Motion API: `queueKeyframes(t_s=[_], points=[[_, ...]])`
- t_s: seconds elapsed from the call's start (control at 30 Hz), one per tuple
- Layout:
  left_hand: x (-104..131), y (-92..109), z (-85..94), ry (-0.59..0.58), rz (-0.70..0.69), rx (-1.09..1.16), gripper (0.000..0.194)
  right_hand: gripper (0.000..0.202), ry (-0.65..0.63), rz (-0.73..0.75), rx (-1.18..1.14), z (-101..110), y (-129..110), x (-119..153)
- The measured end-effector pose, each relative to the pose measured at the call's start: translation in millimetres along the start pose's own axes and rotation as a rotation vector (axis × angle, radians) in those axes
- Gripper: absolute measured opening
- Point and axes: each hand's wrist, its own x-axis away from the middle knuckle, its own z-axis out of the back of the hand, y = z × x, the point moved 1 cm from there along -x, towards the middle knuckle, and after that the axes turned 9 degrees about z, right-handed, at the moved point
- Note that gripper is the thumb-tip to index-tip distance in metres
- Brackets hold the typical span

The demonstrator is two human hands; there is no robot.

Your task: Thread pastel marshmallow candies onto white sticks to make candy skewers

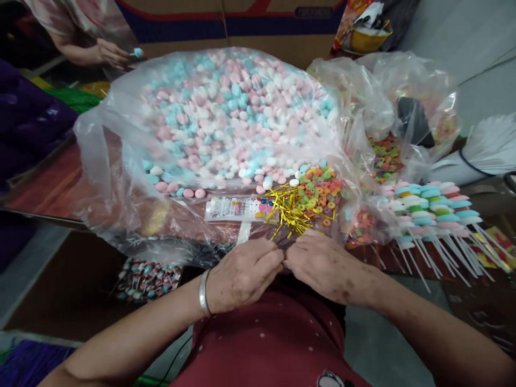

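Observation:
My left hand (pixel 245 271), with a silver bangle at the wrist, and my right hand (pixel 328 266) meet at the table's front edge. The fingers of both are pinched closed, nearly touching; what is between them is hidden. Just beyond them lies a loose pile of gold twist ties (pixel 291 212). Left of the ties is a printed plastic packet (pixel 237 208). Small ring-shaped gummies (pixel 320 188) in several colours are heaped behind the ties. A big clear bag (pixel 100 134) spreads over the table, full of pink, white and blue candies (pixel 226 118).
Candy skewers (pixel 435 207) on white sticks are stacked at the right. An open cardboard box (pixel 52 290) below left holds wrapped candy skewers (pixel 147 279). Another person's hand (pixel 113 54) holds a stick with a blue candy. Bags of gummies (pixel 387 156) stand back right.

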Motion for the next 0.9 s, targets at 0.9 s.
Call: queueKeyframes(t_s=[0.9], points=[[-5, -14, -22.8, 0.226, 0.902, 1.269, 0.025, 0.022, 0.455, -0.338, -0.297, -27, 27, -26]])
